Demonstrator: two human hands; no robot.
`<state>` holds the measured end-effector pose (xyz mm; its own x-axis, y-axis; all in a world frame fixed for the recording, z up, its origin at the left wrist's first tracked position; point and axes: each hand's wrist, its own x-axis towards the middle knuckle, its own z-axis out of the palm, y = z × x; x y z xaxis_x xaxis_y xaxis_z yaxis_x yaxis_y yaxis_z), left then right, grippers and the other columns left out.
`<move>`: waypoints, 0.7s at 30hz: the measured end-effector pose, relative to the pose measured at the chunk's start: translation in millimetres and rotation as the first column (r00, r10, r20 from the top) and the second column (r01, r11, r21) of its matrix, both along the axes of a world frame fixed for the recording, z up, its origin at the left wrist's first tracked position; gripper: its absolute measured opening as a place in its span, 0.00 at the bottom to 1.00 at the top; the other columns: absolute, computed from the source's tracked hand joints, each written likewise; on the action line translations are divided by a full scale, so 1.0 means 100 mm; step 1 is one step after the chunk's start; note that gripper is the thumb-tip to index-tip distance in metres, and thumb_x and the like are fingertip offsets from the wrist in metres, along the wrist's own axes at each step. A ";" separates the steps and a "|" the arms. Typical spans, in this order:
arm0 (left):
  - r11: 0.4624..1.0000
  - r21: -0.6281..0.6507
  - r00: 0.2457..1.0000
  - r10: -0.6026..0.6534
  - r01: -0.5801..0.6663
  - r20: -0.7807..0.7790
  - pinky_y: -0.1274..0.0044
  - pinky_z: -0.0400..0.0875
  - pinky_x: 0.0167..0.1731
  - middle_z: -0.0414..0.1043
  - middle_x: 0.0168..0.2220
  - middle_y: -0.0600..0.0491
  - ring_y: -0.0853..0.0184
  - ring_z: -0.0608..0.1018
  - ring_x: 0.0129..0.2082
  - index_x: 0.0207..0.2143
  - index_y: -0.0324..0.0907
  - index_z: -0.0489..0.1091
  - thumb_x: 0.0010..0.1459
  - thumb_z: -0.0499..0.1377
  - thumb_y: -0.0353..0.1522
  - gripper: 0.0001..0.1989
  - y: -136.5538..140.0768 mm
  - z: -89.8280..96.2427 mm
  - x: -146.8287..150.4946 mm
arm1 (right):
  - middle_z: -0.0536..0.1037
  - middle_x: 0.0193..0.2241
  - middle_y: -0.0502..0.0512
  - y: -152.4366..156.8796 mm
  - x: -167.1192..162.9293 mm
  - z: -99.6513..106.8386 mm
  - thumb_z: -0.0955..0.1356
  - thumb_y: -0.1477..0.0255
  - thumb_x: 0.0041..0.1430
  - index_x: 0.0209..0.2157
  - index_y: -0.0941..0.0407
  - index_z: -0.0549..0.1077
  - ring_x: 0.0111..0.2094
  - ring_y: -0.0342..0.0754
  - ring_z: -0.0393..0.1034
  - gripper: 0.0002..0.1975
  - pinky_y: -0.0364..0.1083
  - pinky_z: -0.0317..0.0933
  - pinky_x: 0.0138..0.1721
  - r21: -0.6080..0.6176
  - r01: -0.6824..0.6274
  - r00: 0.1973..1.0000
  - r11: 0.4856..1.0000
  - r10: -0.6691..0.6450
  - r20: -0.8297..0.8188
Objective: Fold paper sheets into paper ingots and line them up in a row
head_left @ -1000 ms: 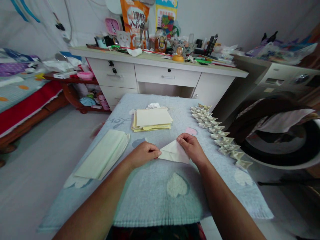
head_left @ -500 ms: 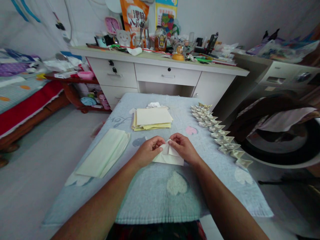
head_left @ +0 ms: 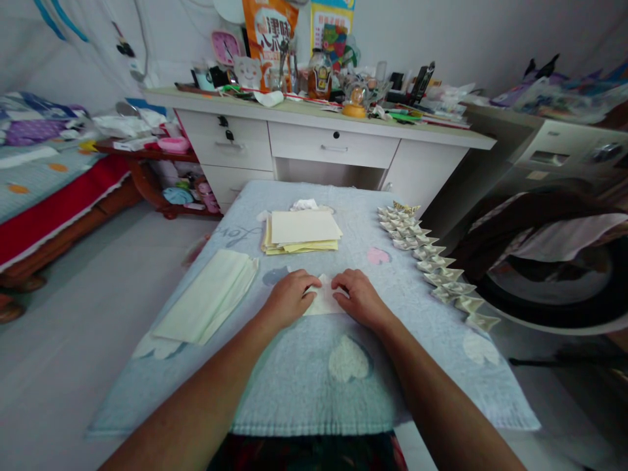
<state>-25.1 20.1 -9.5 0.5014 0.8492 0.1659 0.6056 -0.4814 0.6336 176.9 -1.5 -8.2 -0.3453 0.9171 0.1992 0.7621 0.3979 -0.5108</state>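
A small folded piece of cream paper (head_left: pixel 324 299) lies on the cloth in front of me, its upper part narrowing to a point. My left hand (head_left: pixel 293 294) grips its left side, fingers curled and thumb on the paper. On the opposite side, my right hand (head_left: pixel 360 296) has its fingers bent over the edge; the fingertips hide part of the folds. Just beyond the hands sits a stack of cream and yellow paper sheets (head_left: pixel 307 227). Left of my left hand are long pale folded sheets (head_left: pixel 209 297). A row of folded paper boats (head_left: pixel 434 263) runs along the right side.
A light blue patterned cloth (head_left: pixel 294 399) covers the table. Crumpled white paper (head_left: pixel 304 205) rests behind the stack. Farther back is a white desk (head_left: pixel 333 147) crowded with jars and small items. A washing machine (head_left: pixel 554 157) stands at right, a bed (head_left: pixel 53 196) at left.
The paper now lies flatter on the cloth and its right-hand flap is folded down. My hands have moved slightly apart, from pinching near its top to its two sides.
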 end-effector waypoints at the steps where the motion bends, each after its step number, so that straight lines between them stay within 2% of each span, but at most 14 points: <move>1: 0.999 0.043 1.000 -0.005 0.006 -0.021 0.71 0.64 0.44 0.70 0.37 0.50 0.63 0.71 0.39 0.40 0.42 0.76 0.52 0.58 0.26 0.13 0.00 -0.01 0.00 | 0.70 0.33 0.53 -0.01 0.00 0.00 0.68 0.77 0.53 0.35 0.55 0.74 0.37 0.49 0.61 0.07 0.48 0.54 0.42 0.014 0.004 0.999 1.000 -0.004 0.033; 5: 0.986 0.141 0.995 -0.077 0.085 -0.065 0.69 0.63 0.47 0.70 0.40 0.50 0.61 0.69 0.43 0.39 0.45 0.76 0.53 0.59 0.28 0.11 0.01 -0.02 -0.02 | 0.69 0.40 0.56 -0.03 0.01 0.00 0.68 0.76 0.55 0.39 0.53 0.75 0.42 0.52 0.60 0.10 0.50 0.53 0.45 0.035 -0.024 0.997 0.999 0.021 0.081; 10: 0.972 0.099 0.975 -0.203 0.212 -0.093 0.70 0.63 0.45 0.73 0.39 0.50 0.62 0.70 0.41 0.40 0.44 0.76 0.56 0.54 0.24 0.14 0.04 0.00 0.00 | 0.71 0.40 0.56 -0.04 0.03 0.04 0.67 0.77 0.55 0.42 0.54 0.75 0.42 0.51 0.60 0.12 0.51 0.52 0.45 -0.014 -0.120 0.987 0.993 0.121 0.102; 17: 0.960 0.096 0.963 -0.254 0.262 -0.096 0.71 0.64 0.46 0.74 0.40 0.49 0.63 0.71 0.42 0.41 0.41 0.75 0.58 0.53 0.24 0.13 0.04 -0.06 0.00 | 0.69 0.43 0.57 -0.08 0.05 0.14 0.72 0.63 0.51 0.45 0.54 0.73 0.44 0.54 0.58 0.20 0.52 0.51 0.46 -0.083 -0.186 0.972 0.979 0.196 0.129; 21: 0.961 0.087 0.963 -0.256 0.263 -0.082 0.71 0.64 0.47 0.73 0.40 0.48 0.63 0.71 0.43 0.41 0.40 0.74 0.57 0.53 0.25 0.13 0.01 -0.04 0.00 | 0.69 0.43 0.57 -0.08 0.05 0.13 0.73 0.63 0.50 0.46 0.54 0.72 0.44 0.53 0.58 0.22 0.52 0.51 0.47 -0.089 -0.181 0.973 0.980 0.191 0.128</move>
<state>-25.5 20.8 -13.7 0.7152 0.6704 0.1976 0.4927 -0.6841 0.5378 181.8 -9.8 5.2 -0.5301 0.8449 0.0712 0.7426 0.5032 -0.4421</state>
